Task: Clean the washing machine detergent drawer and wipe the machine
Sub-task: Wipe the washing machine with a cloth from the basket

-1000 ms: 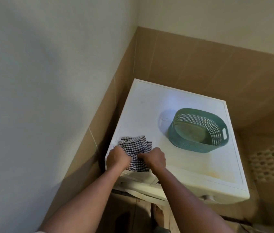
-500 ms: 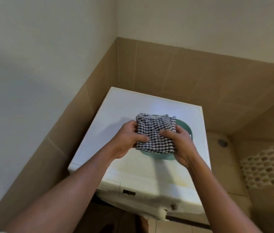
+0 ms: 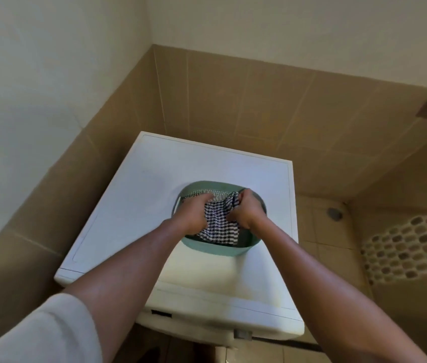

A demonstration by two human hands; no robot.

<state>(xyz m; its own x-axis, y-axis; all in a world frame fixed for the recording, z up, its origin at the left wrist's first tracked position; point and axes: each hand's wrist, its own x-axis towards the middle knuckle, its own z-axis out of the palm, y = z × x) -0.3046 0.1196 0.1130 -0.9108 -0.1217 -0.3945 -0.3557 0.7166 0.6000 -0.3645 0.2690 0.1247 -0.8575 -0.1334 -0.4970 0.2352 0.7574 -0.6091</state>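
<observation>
Head view shows me the white washing machine (image 3: 141, 205) hemmed by tan wall tiles (image 3: 233, 100), my forearms (image 3: 134, 258) hiding part of the green perforated plastic basket (image 3: 223, 248) on its surface, left hand (image 3: 194, 218) and right hand (image 3: 246, 210) clutching the black-and-white checked cloth (image 3: 219, 226), now lowered inside the basket from above.

Home bathroom / laundry corner. White front-load washing machine (image 3: 154, 192) pushed into the corner. Tan wall tiles (image 3: 233, 100) go approx halfway up, plain painted wall (image 3: 259, 22) above. Pebble mosaic (image 3: 403, 247) on the low wall at right, round floor drain (image 3: 334, 214) in the tiled floor beside the machine. Green plastic basket (image 3: 220, 248) on top of the machine.
</observation>
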